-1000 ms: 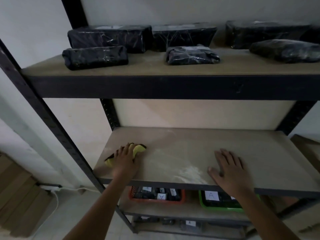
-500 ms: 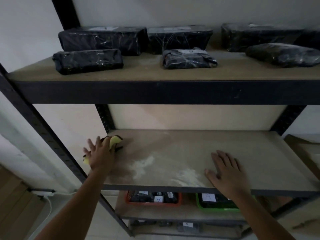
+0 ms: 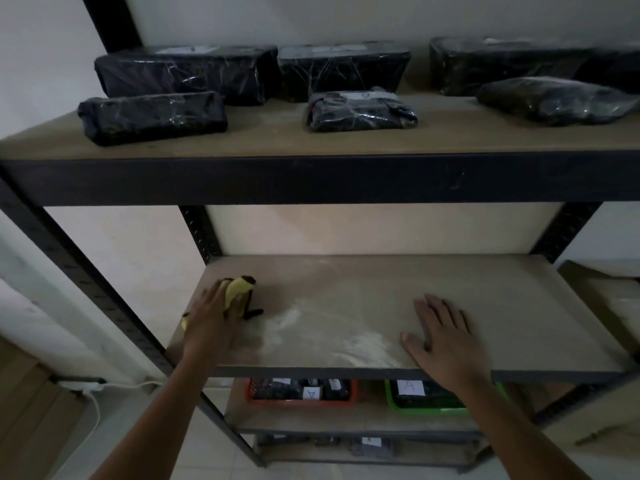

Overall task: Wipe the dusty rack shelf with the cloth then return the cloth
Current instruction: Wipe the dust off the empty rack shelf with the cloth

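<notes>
— Start at the fingers. What are they doing?

— The left hand lies palm down on the cloth, fingers stretched over it and pressing it flat to the board, not pinching. The cloth is yellow with a dark edge; it bunches out past the fingertips and a small corner peeks out by the wrist. The right hand is flat on the board with fingers slightly spread and holds nothing.

— And where does that put the cloth?

— On the left part of the middle shelf, near the left edge. The right hand rests near the front edge, well apart from it.

— The surface itself?

— Pale brown board in a dark metal frame. White dust lies in streaks and patches between the two hands, thickest near the front.

— Around it?

— On the upper shelf lie several black wrapped parcels. Below, an orange bin and a green bin carry white labels marked "A". A white wall stands behind, a tiled floor below, and a white cable runs along the floor at left.

— Anything in the way?

— Between the hands, only dust.
</notes>
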